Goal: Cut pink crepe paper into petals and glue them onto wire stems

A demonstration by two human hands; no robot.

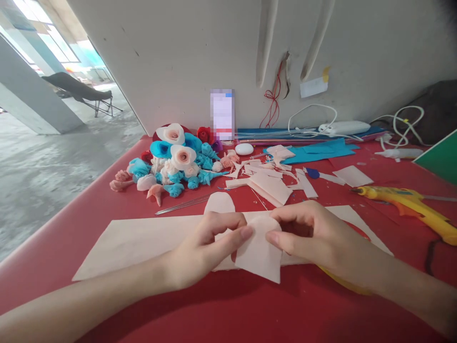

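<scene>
Between my two hands is a pale pink paper petal with a rounded top and a straight lower edge. My left hand pinches its left edge between thumb and fingers. On the opposite edge, near the rounded top, my right hand also has thumb and fingers closed on it. Under both hands lies a long pale sheet of paper. A second rounded paper piece shows just beyond my left hand. Partly hidden below my right forearm is a yellow curved object that I cannot identify.
Paper flowers in white, blue and red are heaped at the back left. Paper scraps and thin wires lie beyond the sheet. A yellow glue gun rests at right. A phone leans against the back panel.
</scene>
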